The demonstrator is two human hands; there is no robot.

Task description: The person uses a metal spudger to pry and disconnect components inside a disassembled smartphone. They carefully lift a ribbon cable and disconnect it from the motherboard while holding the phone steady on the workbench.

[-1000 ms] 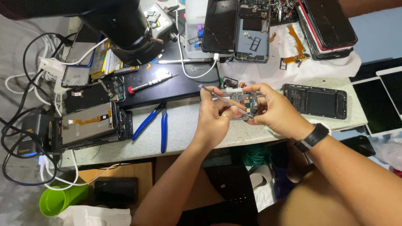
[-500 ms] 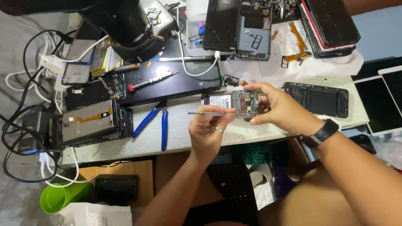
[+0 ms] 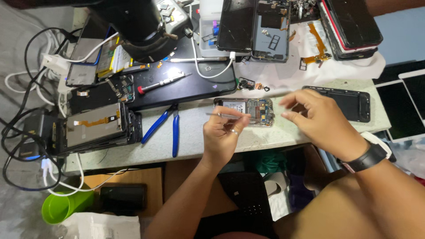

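Observation:
An opened phone (image 3: 246, 109) with its circuit board showing lies flat on the pale worktop (image 3: 133, 148). My left hand (image 3: 223, 135) holds thin metal tweezers (image 3: 228, 116) level over the phone's near edge; there is a ring on one finger. My right hand (image 3: 319, 118), with a black watch (image 3: 368, 157) at the wrist, hovers just right of the phone with its fingers spread and nothing in them. It is slightly blurred.
Blue-handled pliers (image 3: 170, 126) lie left of my left hand. A red-tipped screwdriver (image 3: 161, 83) rests on a black mat (image 3: 195, 88) under a black microscope (image 3: 137, 26). Stacked phone screens (image 3: 93, 126) and cables are at left, a black phone frame (image 3: 349, 104) at right, several dismantled phones behind.
The phone was held up in my right hand; now it lies on the worktop. My right hand has let go and drawn away to the right. The tweezers stay in my left hand.

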